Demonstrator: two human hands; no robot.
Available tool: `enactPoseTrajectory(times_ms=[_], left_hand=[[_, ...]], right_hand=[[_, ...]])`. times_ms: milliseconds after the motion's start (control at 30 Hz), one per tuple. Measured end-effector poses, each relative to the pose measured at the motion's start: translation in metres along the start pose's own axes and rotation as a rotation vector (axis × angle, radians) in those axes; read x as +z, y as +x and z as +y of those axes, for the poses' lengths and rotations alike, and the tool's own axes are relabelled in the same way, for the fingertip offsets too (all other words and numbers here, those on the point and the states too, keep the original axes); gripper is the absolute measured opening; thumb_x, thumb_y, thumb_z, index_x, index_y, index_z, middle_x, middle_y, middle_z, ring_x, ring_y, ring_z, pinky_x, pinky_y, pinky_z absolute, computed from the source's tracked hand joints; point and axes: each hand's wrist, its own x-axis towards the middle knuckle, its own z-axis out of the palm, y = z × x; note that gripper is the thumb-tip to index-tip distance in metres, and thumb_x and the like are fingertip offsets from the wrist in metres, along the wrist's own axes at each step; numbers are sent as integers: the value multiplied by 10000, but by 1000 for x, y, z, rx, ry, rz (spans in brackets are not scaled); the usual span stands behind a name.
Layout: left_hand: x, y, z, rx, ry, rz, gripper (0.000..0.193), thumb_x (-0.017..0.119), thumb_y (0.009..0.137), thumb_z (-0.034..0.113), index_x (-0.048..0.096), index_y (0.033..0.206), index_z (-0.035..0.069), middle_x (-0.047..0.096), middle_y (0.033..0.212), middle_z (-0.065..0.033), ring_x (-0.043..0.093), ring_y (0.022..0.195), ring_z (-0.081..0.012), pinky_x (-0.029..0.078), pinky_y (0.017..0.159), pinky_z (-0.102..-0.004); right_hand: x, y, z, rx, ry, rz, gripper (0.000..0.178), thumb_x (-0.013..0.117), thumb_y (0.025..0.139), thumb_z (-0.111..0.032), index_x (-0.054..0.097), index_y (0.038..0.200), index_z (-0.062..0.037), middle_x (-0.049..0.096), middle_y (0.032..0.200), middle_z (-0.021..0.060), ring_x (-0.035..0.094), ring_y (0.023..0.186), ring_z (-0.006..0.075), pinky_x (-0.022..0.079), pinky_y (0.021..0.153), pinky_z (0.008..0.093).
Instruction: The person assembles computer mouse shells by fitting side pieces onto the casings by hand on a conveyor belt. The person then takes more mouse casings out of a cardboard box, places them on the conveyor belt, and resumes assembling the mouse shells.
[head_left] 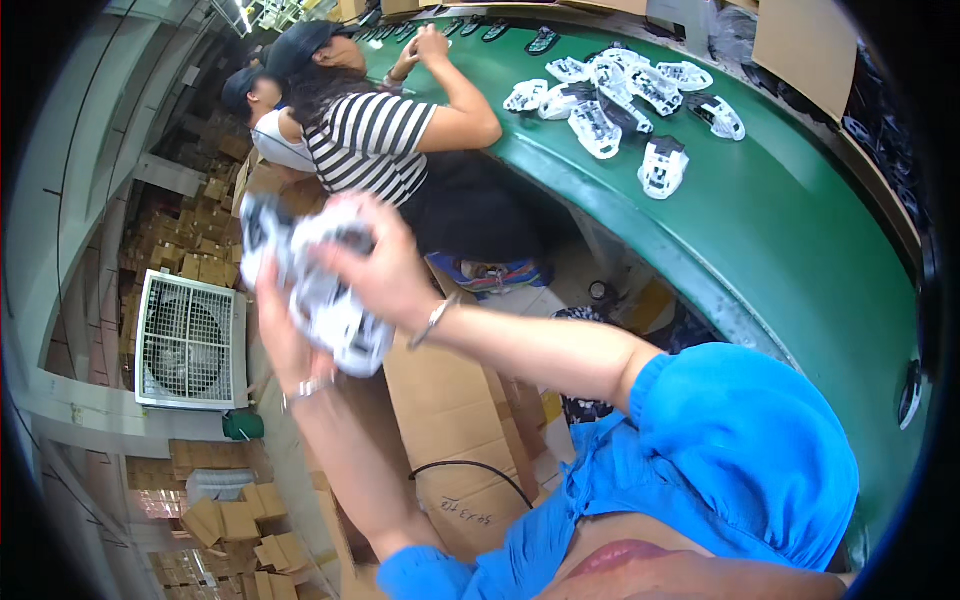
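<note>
My left hand and my right hand are raised close together, off to the left of the green bench. Between them are white-and-black moulded plastic parts, smeared by motion. One longer white part with cut-out openings hangs below my right fingers, and a part with a dark end sticks up above my left fingers. Whether they are joined cannot be made out. My left fingers wrap round from below, and my right fingers pinch from above. A silver watch or bracelet is on each wrist.
A pile of similar white-and-black parts lies on the green bench, with one part apart from it. A co-worker in a striped shirt leans at the bench. Cardboard boxes stand below; a fan unit is left.
</note>
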Motion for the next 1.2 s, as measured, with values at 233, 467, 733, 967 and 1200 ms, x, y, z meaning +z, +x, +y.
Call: enactPoseTrajectory(times_ms=[233, 467, 733, 967, 1200], left_hand=[[134, 216, -77, -348, -58, -426, 291, 532, 923, 303, 587, 1091, 71, 661, 1035, -99, 650, 917, -245, 526, 804, -402], [221, 325, -191, -114, 211, 45, 491, 628, 822, 330, 535, 1171, -4, 574, 1119, -149, 564, 1017, -285, 451, 866, -382], [247, 278, -232, 490, 557, -235, 523, 689, 782, 199, 543, 1218, -49, 547, 1254, -215, 505, 1183, -305, 359, 1009, -358], [310, 95, -257, 249, 295, -688, 515, 678, 815, 137, 505, 1267, -38, 535, 1273, -160, 474, 1211, -253, 330, 1035, -357], [305, -2, -253, 283, 431, -760, 453, 653, 830, 115, 520, 1243, -14, 528, 1251, -152, 508, 1150, -259, 382, 984, -362]], right_hand=[[-124, 181, 33, 191, 144, 378, 303, 711, 767, -90, 575, 1021, 2, 651, 957, 87, 623, 795, 133, 516, 691, 290], [-248, 279, 65, 304, -620, 359, 852, 667, 765, -462, 369, 1375, 53, 462, 1345, 262, 463, 1259, 318, 364, 1032, 323], [-381, 192, -35, 35, -1466, -40, 625, 688, 700, -570, 629, 1193, -190, 558, 1271, 157, 499, 1205, 310, 377, 1011, 452], [-379, 101, -35, 141, -1649, -473, 654, 673, 707, -473, 576, 1222, -81, 227, 1512, 146, 427, 1229, 372, 222, 967, 734], [-422, 0, -161, -3, -1577, -584, 385, 708, 742, -333, 656, 1101, -205, 524, 1291, 112, 475, 1195, 288, 234, 1024, 664]])
